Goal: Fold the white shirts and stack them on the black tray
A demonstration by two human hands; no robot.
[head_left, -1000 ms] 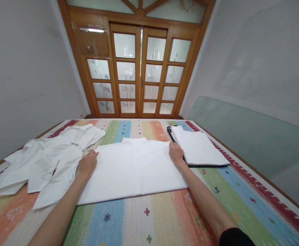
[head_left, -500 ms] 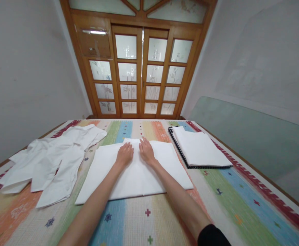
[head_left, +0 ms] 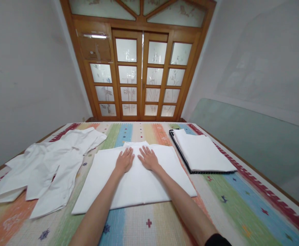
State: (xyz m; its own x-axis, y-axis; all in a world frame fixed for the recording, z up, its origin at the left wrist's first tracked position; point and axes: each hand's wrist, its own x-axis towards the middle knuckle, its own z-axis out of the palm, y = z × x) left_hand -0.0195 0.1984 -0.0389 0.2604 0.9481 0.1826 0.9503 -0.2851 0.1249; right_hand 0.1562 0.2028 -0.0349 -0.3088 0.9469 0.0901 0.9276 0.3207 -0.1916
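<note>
A white folded garment point(head_left: 139, 188) lies flat in front of me, its collar-like tab point(head_left: 135, 144) sticking out at the far edge. My left hand point(head_left: 125, 160) rests flat on it just below that tab, fingers stretched out. Beside it, a small gap away, my right hand point(head_left: 148, 158) lies palm down with its fingers spread. Neither hand grips anything. The cloth beneath the palms and forearms is hidden.
Loose white shirts point(head_left: 54, 164) lie spread at the left. On the right is a folded white garment point(head_left: 203, 152) on top of dark cloth point(head_left: 181, 153). A striped, patterned cover point(head_left: 149, 225) lies under everything. Wooden glass-paned doors point(head_left: 141, 75) stand beyond the far edge.
Both hands have flattened and slid slightly toward me from the collar-like tab, and the right fingers have spread. The whole view has tilted up a little.
</note>
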